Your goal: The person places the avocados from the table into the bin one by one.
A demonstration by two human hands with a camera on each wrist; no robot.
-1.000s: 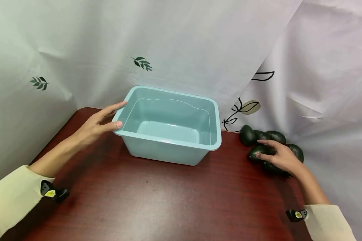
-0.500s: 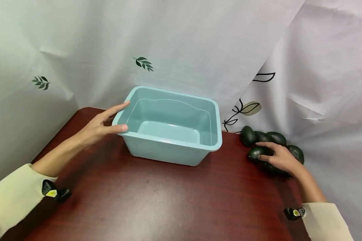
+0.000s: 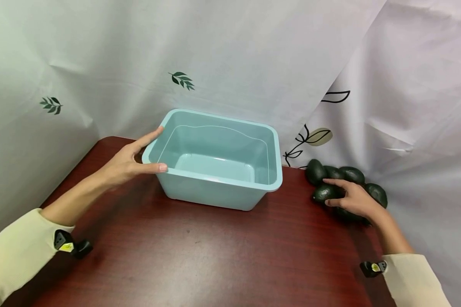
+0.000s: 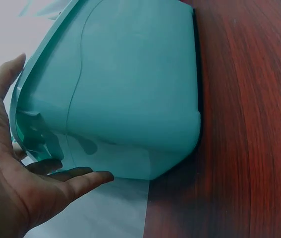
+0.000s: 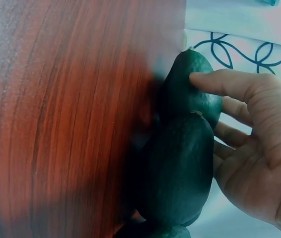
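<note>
A pale blue plastic tub [image 3: 215, 189] stands upright on the table with its inside bare. My left hand [image 3: 124, 165] rests at its left end, thumb on the near rim. In the left wrist view, the other fingers [image 4: 88, 184] reach out nearly straight beneath and beside the rim. At the right, my right hand [image 3: 353, 198] holds a dark green avocado [image 3: 322, 193] at the front of a cluster. The right wrist view shows the thumb on this avocado [image 5: 182, 96] and the fingers curled behind it. Part of the cluster is hidden under the hand.
Several more avocados [image 3: 352, 175] lie close together against the white cloth backdrop [image 3: 230, 55] at the table's far right. Another avocado [image 5: 177, 168] sits right against the held one. Dark red wooden table [image 3: 199, 251] extends in front of the tub.
My left thumb has slid rightward along the tub's near rim. The right hand has closed in on the avocado, which has shifted slightly left. The tub stays in place.
</note>
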